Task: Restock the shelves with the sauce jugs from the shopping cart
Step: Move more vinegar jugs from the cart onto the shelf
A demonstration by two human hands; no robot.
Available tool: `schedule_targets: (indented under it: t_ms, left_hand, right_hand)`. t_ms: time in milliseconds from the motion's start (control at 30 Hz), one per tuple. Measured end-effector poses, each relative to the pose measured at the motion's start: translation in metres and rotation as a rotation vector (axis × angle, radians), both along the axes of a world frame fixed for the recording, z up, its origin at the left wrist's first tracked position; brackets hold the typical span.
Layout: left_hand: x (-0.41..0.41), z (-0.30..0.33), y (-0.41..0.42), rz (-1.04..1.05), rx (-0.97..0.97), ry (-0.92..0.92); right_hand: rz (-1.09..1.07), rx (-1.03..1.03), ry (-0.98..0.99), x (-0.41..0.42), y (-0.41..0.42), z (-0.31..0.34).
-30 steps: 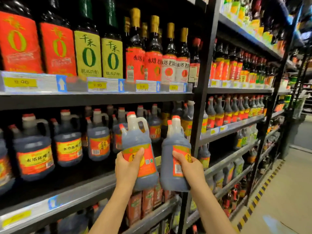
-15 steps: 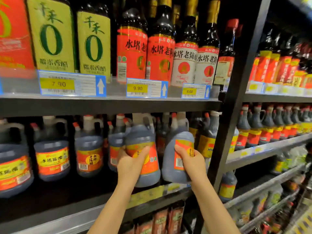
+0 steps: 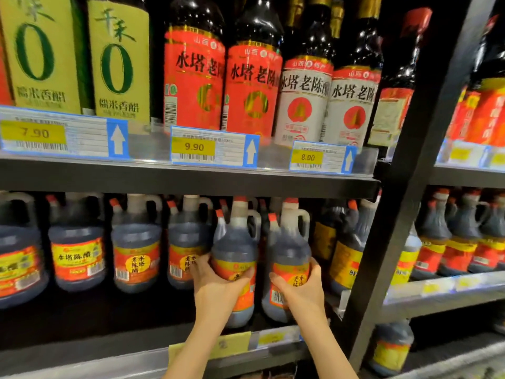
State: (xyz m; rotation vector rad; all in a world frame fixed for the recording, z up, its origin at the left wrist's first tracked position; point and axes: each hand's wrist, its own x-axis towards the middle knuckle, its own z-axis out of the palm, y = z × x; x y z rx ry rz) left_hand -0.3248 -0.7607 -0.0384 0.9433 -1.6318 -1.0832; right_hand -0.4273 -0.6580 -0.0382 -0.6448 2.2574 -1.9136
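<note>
Two dark sauce jugs with red caps, side handles and orange-yellow labels are inside the middle shelf bay. My left hand (image 3: pixel 218 291) grips the left jug (image 3: pixel 235 242) around its lower body. My right hand (image 3: pixel 300 291) grips the right jug (image 3: pixel 291 242) the same way. Both jugs stand upright, close side by side, just behind the shelf's front edge (image 3: pixel 109 356); whether their bases rest on the shelf I cannot tell. More jugs of the same kind (image 3: pixel 136 255) stand in a row to the left. The shopping cart is out of view.
The upper shelf board (image 3: pixel 191 181) with price tags hangs just above the jug caps. Tall vinegar bottles (image 3: pixel 251 86) fill that upper shelf. A black upright post (image 3: pixel 396 214) bounds the bay on the right, with more jugs (image 3: pixel 464 242) beyond it. Dark bare shelf floor lies left of my hands.
Both hands have pushed the two jugs forward from in front of the shelf into the bay under the upper board. The view has closed in on the shelf.
</note>
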Motion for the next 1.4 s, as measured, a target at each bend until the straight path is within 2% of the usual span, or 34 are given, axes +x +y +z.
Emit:
schedule_targets:
  t_ms: [200,400,533,700,867,1067,1267,1400]
  left_hand:
    - [-0.002,0.0,0.001,0.005,-0.015,-0.106]
    - [0.015,0.002,0.011,0.032,-0.12,-0.466]
    - [0.02,-0.002,0.021,0.079,-0.096,-0.442]
    - [0.01,-0.006,0.019,0.097,-0.115,-0.452]
    - [-0.006,-0.007,0.019,0.149,-0.141,-0.438]
    - [-0.02,-0.013,0.017,0.201,-0.18,-0.376]
    - [-0.02,-0.014,0.018,0.198,-0.218,-0.415]
    - [-0.007,-0.014,0.017,0.123,-0.251,-0.631]
  right_hand:
    - [0.082,0.055,0.052,-0.005,0.009,-0.008]
    - [0.101,0.131,0.055,-0.003,0.022,-0.012]
    - [0.111,0.178,0.074,-0.002,0.026,-0.009]
    - [0.094,0.135,0.116,0.0,0.024,-0.008]
    - [0.029,0.269,0.151,-0.004,0.012,-0.006]
    - [0.032,0.288,0.153,-0.009,0.009,-0.001]
    - [0.055,0.319,0.148,-0.01,0.011,0.0]
    - [0.101,0.317,0.092,-0.008,0.018,0.003]
